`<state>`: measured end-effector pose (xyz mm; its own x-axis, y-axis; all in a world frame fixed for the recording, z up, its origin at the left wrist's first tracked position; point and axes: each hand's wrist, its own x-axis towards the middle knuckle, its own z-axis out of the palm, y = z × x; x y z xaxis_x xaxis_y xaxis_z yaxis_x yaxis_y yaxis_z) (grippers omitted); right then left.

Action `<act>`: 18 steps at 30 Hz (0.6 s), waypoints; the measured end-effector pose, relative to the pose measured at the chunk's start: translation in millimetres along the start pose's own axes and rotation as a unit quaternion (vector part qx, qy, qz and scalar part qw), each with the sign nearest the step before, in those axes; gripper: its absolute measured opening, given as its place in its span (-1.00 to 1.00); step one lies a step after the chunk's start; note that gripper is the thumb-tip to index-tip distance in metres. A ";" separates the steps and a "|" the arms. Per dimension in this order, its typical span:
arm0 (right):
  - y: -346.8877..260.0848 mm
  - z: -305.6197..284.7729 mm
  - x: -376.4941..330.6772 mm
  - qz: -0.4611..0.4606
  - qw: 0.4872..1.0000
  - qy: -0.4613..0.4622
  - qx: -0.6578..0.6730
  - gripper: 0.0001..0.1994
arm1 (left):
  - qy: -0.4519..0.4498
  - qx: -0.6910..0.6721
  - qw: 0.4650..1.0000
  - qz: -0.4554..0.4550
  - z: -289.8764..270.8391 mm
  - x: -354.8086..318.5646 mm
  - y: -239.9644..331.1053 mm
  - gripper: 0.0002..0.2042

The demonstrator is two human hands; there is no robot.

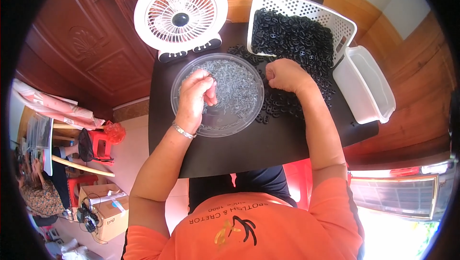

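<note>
My left hand [192,95] is closed over a round clear tray [176,109] full of small clear plastic pieces [237,85]. A small black piece [212,76] shows at the thumb and forefinger of that hand. My right hand [289,75] is at the near edge of a heap of small black oval plastic pieces [282,104], some of them with holes. Its fingers are curled in, and whatever they may hold is hidden. More black pieces [292,32] fill a white perforated basket [346,23] beyond my right hand.
A white animal-shaped fan [180,16] stands at the table's back left. To the right of the basket is a white plastic bin [366,85]. The dark table [239,157] ends just before my lap. On the left floor are a cardboard box [108,212] and a red stool [100,145]; another person [43,197] sits there.
</note>
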<state>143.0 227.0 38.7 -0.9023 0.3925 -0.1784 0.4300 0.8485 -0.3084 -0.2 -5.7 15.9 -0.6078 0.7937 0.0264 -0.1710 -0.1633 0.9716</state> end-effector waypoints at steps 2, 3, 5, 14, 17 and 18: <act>5.3 4.3 2.0 -0.014 0.999 0.032 -0.003 -0.86 | -0.002 0.002 1.000 0.001 0.2 0.4 -0.2 -0.83; 8.1 5.8 3.3 -0.014 0.999 0.032 -0.002 -0.86 | -0.004 -0.001 1.000 0.001 0.5 0.7 -0.1 -0.83; 8.8 5.8 5.4 -0.035 0.984 0.162 0.063 -0.88 | -0.004 -0.004 1.000 0.002 -0.2 0.5 0.0 -0.84; -76.9 35.8 -1.3 -0.192 0.800 0.227 0.521 -0.90 | -0.099 -0.145 0.982 -0.064 9.9 -5.5 -5.2 -0.84; -90.0 47.6 -5.7 -0.225 0.799 0.218 0.514 -0.93 | -0.100 -0.170 0.979 -0.043 6.7 -5.0 -6.6 -0.84; -92.3 48.5 -5.2 -0.228 0.798 0.215 0.514 -0.93 | -0.097 -0.169 0.980 -0.042 4.4 -4.7 -6.9 -0.84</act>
<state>109.4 129.4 22.7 -0.8037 0.3995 0.4410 -0.3485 0.2847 -0.8930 7.3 -5.7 10.1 -0.4281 0.9033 0.0264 -0.4813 -0.2526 0.8394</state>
